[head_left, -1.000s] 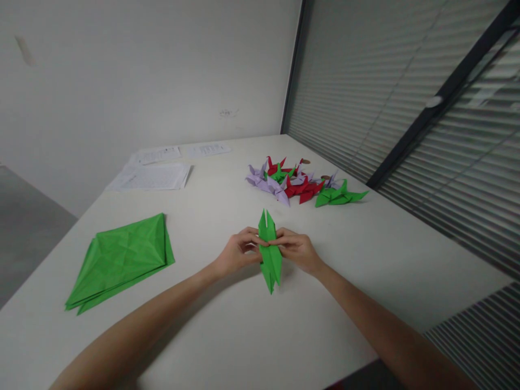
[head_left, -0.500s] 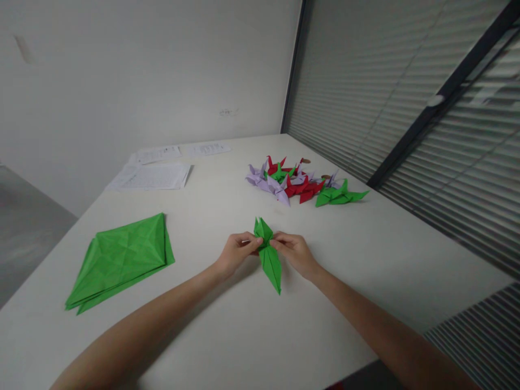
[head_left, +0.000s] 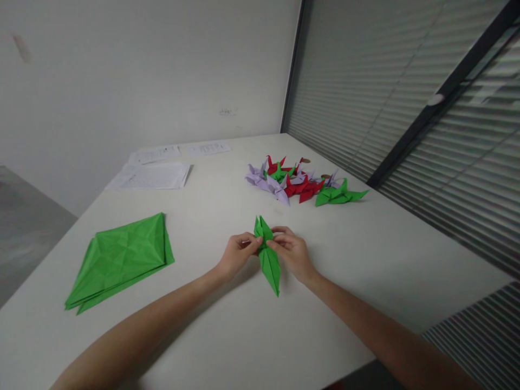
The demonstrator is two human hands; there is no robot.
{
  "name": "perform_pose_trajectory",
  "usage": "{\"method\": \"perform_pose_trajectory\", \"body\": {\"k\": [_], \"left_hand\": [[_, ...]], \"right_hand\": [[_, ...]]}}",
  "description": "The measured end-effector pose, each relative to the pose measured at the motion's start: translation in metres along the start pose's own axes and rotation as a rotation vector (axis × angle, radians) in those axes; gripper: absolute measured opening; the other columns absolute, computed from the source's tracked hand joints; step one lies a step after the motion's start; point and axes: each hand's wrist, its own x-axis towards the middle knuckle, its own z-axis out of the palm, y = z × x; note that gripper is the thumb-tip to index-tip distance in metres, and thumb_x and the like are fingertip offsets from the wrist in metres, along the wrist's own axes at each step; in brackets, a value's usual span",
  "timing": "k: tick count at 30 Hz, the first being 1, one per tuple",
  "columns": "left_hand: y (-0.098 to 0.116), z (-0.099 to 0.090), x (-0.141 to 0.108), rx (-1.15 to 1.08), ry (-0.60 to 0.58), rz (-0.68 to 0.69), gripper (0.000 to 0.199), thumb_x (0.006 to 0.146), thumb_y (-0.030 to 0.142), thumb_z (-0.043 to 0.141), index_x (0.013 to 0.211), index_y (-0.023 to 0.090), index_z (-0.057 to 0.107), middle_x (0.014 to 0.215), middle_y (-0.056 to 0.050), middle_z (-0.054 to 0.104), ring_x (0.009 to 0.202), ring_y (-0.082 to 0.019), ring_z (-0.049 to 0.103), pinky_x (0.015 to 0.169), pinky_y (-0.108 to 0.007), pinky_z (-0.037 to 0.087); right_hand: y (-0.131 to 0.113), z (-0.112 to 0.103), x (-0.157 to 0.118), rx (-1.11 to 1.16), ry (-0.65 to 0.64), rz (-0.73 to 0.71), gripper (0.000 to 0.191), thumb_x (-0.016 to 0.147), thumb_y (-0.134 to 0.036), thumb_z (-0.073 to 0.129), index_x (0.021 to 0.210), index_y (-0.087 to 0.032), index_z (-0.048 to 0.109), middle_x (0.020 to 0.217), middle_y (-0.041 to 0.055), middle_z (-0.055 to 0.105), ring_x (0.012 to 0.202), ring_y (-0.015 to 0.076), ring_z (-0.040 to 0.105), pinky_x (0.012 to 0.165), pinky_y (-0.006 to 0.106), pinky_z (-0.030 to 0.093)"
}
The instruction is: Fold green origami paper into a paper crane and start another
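A green folded paper crane [head_left: 270, 266] is held above the near middle of the white table. It is long and narrow, with two slim points at its far end and a broad point towards me. My left hand [head_left: 239, 253] pinches its left edge at the middle, thumb on top. From the other side, my right hand [head_left: 293, 253] grips the right edge, its thumb pressed on the paper and its fingers partly behind. The fingertips under the paper are hidden.
Green paper sheets [head_left: 122, 252] lie stacked at the left. Finished paper cranes [head_left: 300, 187] in purple, red and green cluster at the back right. Printed papers [head_left: 152, 176] rest at the back left of the table [head_left: 211, 330]. Window blinds [head_left: 365, 92] border the right side.
The fingers of my right hand have shifted and lifted slightly, with the thumb moved a little left on the paper. The paper's near point has swung slightly left. My left hand keeps its place.
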Motion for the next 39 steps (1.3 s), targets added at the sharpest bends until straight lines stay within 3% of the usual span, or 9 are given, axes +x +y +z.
{"method": "perform_pose_trajectory", "body": {"k": [5, 12, 19, 25, 31, 39], "left_hand": [[-0.003, -0.002, 0.002, 0.082, -0.040, 0.064, 0.037, 0.061, 0.045, 0.083, 0.071, 0.013, 0.067, 0.074, -0.003, 0.063, 0.067, -0.013, 0.058, 0.065, -0.027, 0.049], [-0.003, -0.002, 0.003, 0.121, 0.015, 0.082, 0.036, 0.066, 0.046, 0.079, 0.061, 0.014, 0.063, 0.074, -0.004, 0.062, 0.073, -0.015, 0.059, 0.066, -0.026, 0.049], [-0.003, 0.002, 0.000, 0.130, 0.029, 0.103, 0.041, 0.068, 0.050, 0.077, 0.058, 0.014, 0.058, 0.074, -0.003, 0.061, 0.073, -0.015, 0.057, 0.066, -0.026, 0.049], [-0.002, 0.003, 0.000, 0.180, 0.020, 0.102, 0.037, 0.073, 0.051, 0.073, 0.084, 0.016, 0.065, 0.083, -0.004, 0.065, 0.075, -0.016, 0.060, 0.067, -0.027, 0.048], [-0.005, 0.001, 0.000, 0.171, 0.026, 0.113, 0.045, 0.078, 0.059, 0.063, 0.074, 0.014, 0.065, 0.073, -0.003, 0.057, 0.071, -0.015, 0.053, 0.063, -0.026, 0.044], [-0.007, -0.001, 0.002, 0.203, 0.083, 0.138, 0.041, 0.079, 0.053, 0.065, 0.065, 0.014, 0.065, 0.068, -0.002, 0.056, 0.067, -0.013, 0.050, 0.063, -0.026, 0.040]], "right_hand": [[0.003, 0.001, 0.000, 0.035, 0.008, 0.007, 0.026, 0.069, -0.045, 0.077, 0.065, -0.020, 0.071, 0.102, 0.0078, 0.058, 0.087, 0.0173, 0.060, 0.072, 0.029, 0.054], [0.003, 0.005, -0.001, 0.074, 0.013, 0.047, 0.028, 0.070, -0.046, 0.076, 0.066, -0.019, 0.071, 0.100, 0.0080, 0.059, 0.091, 0.0189, 0.060, 0.077, 0.031, 0.054], [0.005, 0.007, -0.002, 0.086, 0.023, 0.060, 0.031, 0.068, -0.048, 0.077, 0.065, -0.018, 0.068, 0.099, 0.0078, 0.060, 0.085, 0.0176, 0.061, 0.070, 0.029, 0.055], [0.005, 0.009, -0.003, 0.156, 0.025, 0.101, 0.031, 0.065, -0.042, 0.080, 0.077, -0.020, 0.063, 0.101, 0.0040, 0.060, 0.066, 0.0107, 0.060, 0.059, 0.025, 0.053], [0.001, 0.009, -0.004, 0.170, -0.014, 0.149, 0.030, 0.067, -0.043, 0.078, 0.073, -0.018, 0.063, 0.101, 0.0046, 0.059, 0.070, 0.0122, 0.060, 0.058, 0.025, 0.053], [0.003, 0.011, -0.004, 0.186, -0.021, 0.143, 0.033, 0.065, -0.045, 0.079, 0.066, -0.018, 0.060, 0.094, 0.0025, 0.057, 0.066, 0.0107, 0.059, 0.057, 0.024, 0.051]]}}
